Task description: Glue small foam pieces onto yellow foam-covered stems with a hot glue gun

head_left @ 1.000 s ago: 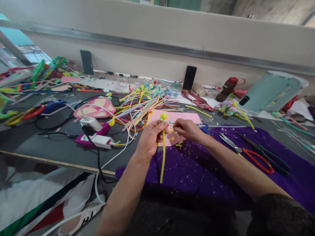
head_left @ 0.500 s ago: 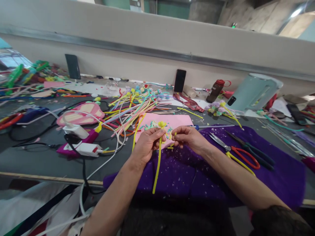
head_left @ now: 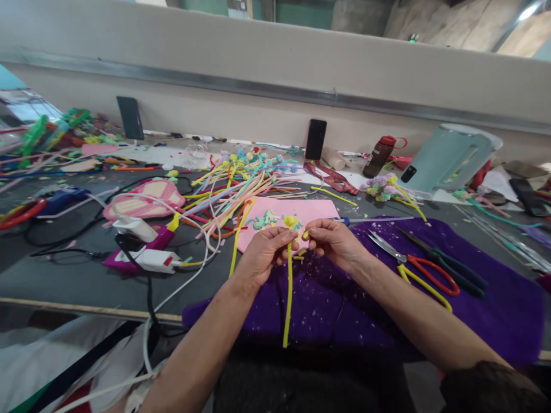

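My left hand [head_left: 267, 252] pinches a yellow stem [head_left: 288, 304] just below its fluffy yellow flower head [head_left: 290, 221]; the stem hangs down over the purple cloth [head_left: 318, 310]. Close beside it on the right, my right hand [head_left: 329, 244] holds a small yellow piece [head_left: 306, 234] between thumb and finger. Under and behind both hands lies a pink sheet [head_left: 318, 209] with small teal and yellow bits on it. Red-handled scissors [head_left: 434, 275] and dark-handled pliers [head_left: 460, 272] rest on the cloth to the right.
A heap of coloured fuzzy stems [head_left: 241, 195] lies behind the pink sheet. White chargers [head_left: 157, 260], a magenta power strip [head_left: 163, 241] and cables are at the left. Along the back stand a phone [head_left: 315, 139], a brown bottle [head_left: 379, 156] and a pale blue kettle [head_left: 450, 158].
My left hand has moved slightly right with the yellow flower and stem. My right hand, still holding the small yellow piece, has shifted slightly right too. The camera view has shifted a little.
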A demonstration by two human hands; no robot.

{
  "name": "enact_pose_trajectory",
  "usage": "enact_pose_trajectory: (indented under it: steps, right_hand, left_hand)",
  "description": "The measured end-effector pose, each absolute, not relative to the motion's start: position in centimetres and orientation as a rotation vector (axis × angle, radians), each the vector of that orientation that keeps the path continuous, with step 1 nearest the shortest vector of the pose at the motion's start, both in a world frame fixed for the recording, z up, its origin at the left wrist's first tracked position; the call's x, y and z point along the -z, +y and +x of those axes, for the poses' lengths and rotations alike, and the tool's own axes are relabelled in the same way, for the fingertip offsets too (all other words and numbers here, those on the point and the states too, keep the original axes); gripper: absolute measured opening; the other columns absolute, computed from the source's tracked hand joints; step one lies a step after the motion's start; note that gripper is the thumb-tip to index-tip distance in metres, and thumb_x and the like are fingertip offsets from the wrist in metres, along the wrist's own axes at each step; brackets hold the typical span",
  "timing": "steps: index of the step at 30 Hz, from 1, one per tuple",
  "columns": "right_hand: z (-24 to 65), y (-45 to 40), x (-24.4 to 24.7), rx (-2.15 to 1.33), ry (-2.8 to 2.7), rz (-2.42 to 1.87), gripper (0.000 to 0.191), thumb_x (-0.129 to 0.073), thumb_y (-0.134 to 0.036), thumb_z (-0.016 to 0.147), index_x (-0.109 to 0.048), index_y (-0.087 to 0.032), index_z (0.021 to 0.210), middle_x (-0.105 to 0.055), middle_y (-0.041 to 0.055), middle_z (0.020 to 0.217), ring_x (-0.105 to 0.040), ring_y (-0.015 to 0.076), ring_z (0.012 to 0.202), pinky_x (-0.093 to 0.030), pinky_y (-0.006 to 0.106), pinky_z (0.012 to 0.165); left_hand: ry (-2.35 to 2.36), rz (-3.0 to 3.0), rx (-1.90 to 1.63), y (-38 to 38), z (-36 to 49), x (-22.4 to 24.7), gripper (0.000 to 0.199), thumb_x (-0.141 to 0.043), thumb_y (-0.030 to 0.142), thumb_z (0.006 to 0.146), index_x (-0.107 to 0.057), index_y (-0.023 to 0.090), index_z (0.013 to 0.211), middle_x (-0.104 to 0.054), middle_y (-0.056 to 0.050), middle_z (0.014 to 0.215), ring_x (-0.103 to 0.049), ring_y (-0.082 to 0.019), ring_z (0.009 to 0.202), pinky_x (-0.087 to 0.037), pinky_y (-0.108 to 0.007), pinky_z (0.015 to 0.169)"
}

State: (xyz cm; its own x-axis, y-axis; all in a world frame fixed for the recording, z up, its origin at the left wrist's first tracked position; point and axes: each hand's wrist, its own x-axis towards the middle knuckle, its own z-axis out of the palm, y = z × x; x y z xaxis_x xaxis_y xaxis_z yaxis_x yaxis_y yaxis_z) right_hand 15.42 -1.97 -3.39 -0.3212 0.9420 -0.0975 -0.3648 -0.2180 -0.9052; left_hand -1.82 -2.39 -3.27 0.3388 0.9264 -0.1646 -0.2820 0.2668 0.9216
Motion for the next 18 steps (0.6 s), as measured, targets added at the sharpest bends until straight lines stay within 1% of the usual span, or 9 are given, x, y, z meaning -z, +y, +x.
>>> enact_pose_trajectory:
  steps: [6, 10, 14, 18]
  right_hand:
    - [14.8, -2.5, 3.6, -1.596, -1.057, -0.87, 0.017, -0.07, -0.027, 0.067, -0.061, -0.014, 0.074, -0.058, -0.0032, 0.053, -0.05, 0.0052, 0.045, -0.035, 0.014, 0.041]
    - [14.1, -2.9, 3.7, -1.45, -1.091, -0.898, 0.018, -0.07, -0.03, 0.066, -0.061, -0.016, 0.073, -0.055, -0.0047, 0.052, -0.046, 0.005, 0.044, -0.032, 0.016, 0.039]
    - [13.8, -3.3, 3.6, -1.264, -1.172, -0.931, 0.017, -0.067, -0.03, 0.069, -0.062, -0.016, 0.076, -0.054, -0.0049, 0.05, -0.044, 0.0053, 0.042, -0.031, 0.017, 0.039]
    - [13.8, -3.3, 3.6, -1.165, -1.222, -0.941, 0.016, -0.065, -0.031, 0.071, -0.062, -0.016, 0.077, -0.054, -0.0048, 0.052, -0.046, 0.0057, 0.043, -0.032, 0.017, 0.04]
  left_hand:
    - [0.856, 0.968, -0.936, -2.4, -1.5, 3.5, 0.025, -0.069, 0.035, 0.066, -0.06, 0.012, 0.066, -0.06, 0.001, 0.059, -0.042, -0.001, 0.038, -0.025, -0.014, 0.034]
    - [0.846, 0.961, -0.934, -2.4, -1.4, 3.6, 0.024, -0.069, 0.035, 0.066, -0.06, 0.012, 0.067, -0.06, 0.002, 0.057, -0.041, -0.001, 0.037, -0.024, -0.014, 0.034]
    - [0.853, 0.975, -0.927, -2.4, -1.4, 3.6, 0.024, -0.067, 0.035, 0.069, -0.06, 0.012, 0.067, -0.06, 0.002, 0.056, -0.04, -0.001, 0.037, -0.024, -0.014, 0.035]
    - [0.857, 1.015, -0.905, -2.5, -1.3, 3.7, 0.025, -0.067, 0.036, 0.069, -0.06, 0.012, 0.066, -0.058, 0.001, 0.053, -0.042, -0.002, 0.038, -0.024, -0.014, 0.035]
